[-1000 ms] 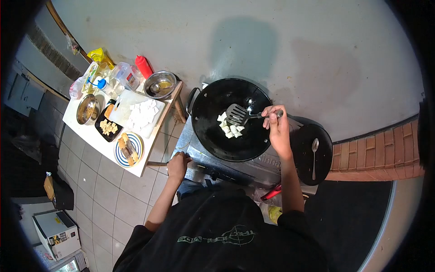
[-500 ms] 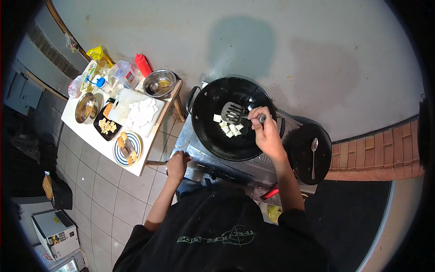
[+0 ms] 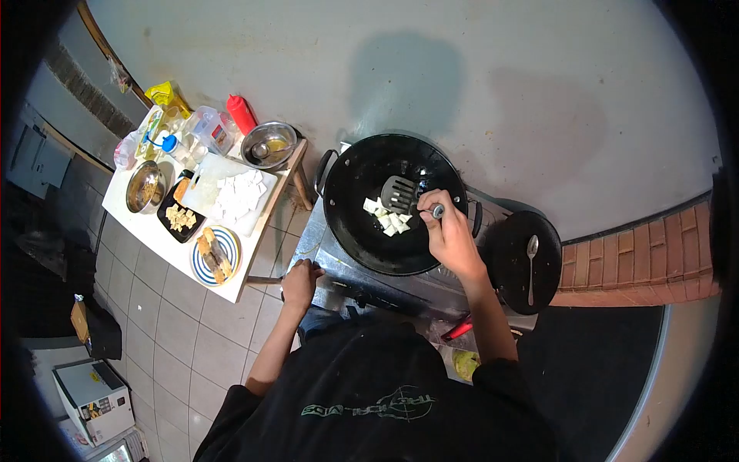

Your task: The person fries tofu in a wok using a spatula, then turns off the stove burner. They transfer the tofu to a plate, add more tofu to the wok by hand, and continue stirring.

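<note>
My right hand [image 3: 450, 239] is wrapped around the handle of a black slotted spatula [image 3: 399, 194]. Its blade is over white cubes [image 3: 391, 219] lying in a black wok [image 3: 362, 246]. The wok sits on a metal stove [image 3: 331, 258]. At the stove's front left corner, my left hand [image 3: 301, 283] has its fingers curled closed; whatever they may grip is hidden.
On the left, a white table [image 3: 142, 239] bears a cutting board [image 3: 202, 187] with white cubes, a striped plate [image 3: 234, 247], a black tray [image 3: 183, 234], metal bowls and a red squeeze bottle [image 3: 241, 114]. Right of the wok, a spoon [image 3: 531, 269] lies on a round black surface [image 3: 512, 266].
The spatula blade has shifted slightly right, and the white cubes are closer together. My right hand's grip has turned a little, while my left hand stays at the stove corner.
</note>
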Action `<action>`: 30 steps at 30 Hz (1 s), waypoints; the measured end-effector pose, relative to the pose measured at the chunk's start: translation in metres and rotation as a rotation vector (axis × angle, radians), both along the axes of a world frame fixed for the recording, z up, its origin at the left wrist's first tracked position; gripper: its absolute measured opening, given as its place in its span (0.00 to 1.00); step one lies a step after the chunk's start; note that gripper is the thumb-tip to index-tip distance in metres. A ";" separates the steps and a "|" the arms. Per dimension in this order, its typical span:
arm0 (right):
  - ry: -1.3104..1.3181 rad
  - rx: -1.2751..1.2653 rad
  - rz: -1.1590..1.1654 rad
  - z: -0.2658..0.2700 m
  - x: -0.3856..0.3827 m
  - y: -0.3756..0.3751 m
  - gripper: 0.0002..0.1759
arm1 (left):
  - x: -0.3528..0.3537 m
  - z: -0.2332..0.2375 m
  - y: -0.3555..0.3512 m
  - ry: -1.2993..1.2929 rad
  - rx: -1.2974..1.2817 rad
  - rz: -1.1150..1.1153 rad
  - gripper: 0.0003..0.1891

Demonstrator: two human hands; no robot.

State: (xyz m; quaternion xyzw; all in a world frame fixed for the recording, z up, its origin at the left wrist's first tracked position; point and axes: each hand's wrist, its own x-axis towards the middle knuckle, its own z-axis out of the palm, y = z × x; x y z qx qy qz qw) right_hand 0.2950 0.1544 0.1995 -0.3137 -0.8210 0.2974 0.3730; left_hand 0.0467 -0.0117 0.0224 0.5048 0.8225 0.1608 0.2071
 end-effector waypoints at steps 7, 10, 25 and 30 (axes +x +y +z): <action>-0.074 0.004 -0.054 0.000 0.007 0.000 0.08 | 0.002 0.005 0.000 0.000 -0.016 0.009 0.18; -0.056 0.026 -0.110 0.006 0.015 -0.004 0.07 | 0.001 0.000 -0.001 0.044 0.002 -0.014 0.18; -0.312 0.010 -0.334 0.030 0.023 0.002 0.11 | -0.007 0.001 0.001 0.051 -0.044 -0.100 0.19; -0.246 -0.073 -0.455 0.015 0.010 0.008 0.12 | -0.018 0.010 0.005 -0.016 -0.050 -0.111 0.18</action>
